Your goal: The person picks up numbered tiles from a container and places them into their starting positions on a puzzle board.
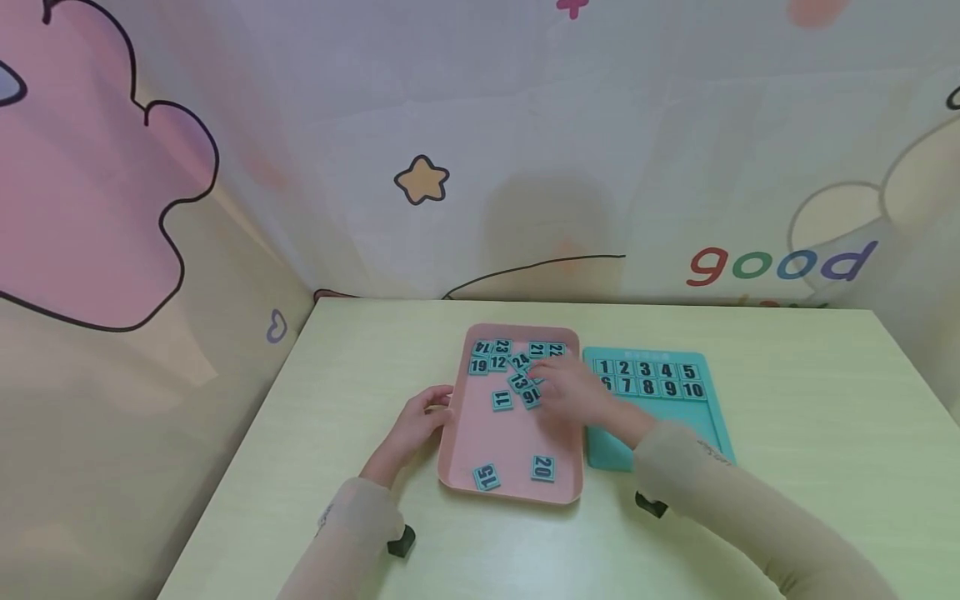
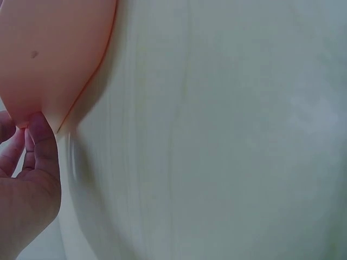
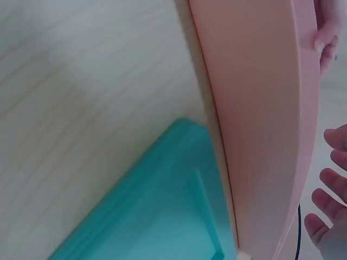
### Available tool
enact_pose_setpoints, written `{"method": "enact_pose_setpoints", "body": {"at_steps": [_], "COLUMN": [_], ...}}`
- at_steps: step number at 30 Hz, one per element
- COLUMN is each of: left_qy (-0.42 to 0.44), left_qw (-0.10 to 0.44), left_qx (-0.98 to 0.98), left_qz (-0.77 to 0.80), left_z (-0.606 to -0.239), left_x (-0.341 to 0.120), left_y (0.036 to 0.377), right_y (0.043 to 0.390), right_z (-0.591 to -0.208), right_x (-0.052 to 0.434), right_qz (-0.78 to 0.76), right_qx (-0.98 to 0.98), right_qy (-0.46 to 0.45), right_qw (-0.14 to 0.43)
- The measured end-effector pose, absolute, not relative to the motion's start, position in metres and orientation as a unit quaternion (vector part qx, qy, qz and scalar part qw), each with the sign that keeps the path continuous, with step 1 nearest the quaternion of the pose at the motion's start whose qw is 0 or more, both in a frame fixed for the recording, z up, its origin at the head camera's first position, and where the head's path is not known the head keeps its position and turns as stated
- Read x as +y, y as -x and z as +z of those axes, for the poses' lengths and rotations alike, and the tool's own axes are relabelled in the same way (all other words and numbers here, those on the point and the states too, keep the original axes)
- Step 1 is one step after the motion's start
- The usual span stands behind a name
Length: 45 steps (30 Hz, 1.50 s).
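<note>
Desk [image 1: 787, 400]: pale wood grain, set into corner.
Lying on it: pink tray [image 1: 510, 492] centre; teal number board [image 1: 712, 417] touching its right side.

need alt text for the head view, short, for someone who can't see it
A person's right hand reaches among numbered teal tiles in a pink tray, while the left hand holds the tray's left edge. Beside it on the pale table, a teal board shows tiles 1 to 10.
</note>
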<state>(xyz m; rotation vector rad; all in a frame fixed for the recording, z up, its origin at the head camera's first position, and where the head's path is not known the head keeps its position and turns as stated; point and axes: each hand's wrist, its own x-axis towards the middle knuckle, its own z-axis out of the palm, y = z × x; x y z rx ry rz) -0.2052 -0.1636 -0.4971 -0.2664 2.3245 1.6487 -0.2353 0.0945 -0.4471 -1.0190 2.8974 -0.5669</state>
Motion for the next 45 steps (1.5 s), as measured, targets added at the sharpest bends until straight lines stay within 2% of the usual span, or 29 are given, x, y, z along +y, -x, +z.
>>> {"method": "enact_pose_setpoints", "body": {"at_steps": [4,13,18,38,45], "left_qy": [0.095,0.089,0.091,0.086,0.085], "left_qw": [0.143,0.143,0.142,0.143,0.143], "left_qx": [0.804,0.803,0.803,0.793,0.792], "left_qz": [0.57,0.571,0.572,0.585,0.587], "left_z": [-0.497,-0.495,-0.496,-0.492,-0.49], "left_x": [-0.163,-0.163,-0.163,-0.163,-0.162], "left_y": [0.206,0.204,0.203,0.202,0.202], "right_y": [0.233,0.228,0.227,0.222,0.224], "right_z": [-0.454,-0.464,-0.468,-0.476,-0.478], "right_x": [0.082,0.069,0.063,0.049,0.038], "right_qz": [-0.17,-0.158,-0.16,-0.181,-0.182], "right_qx": [0.916,0.921,0.927,0.942,0.954], "right_qy": [0.364,0.34,0.314,0.274,0.223], "right_qw": [0.004,0.103,0.126,0.067,0.08]}}
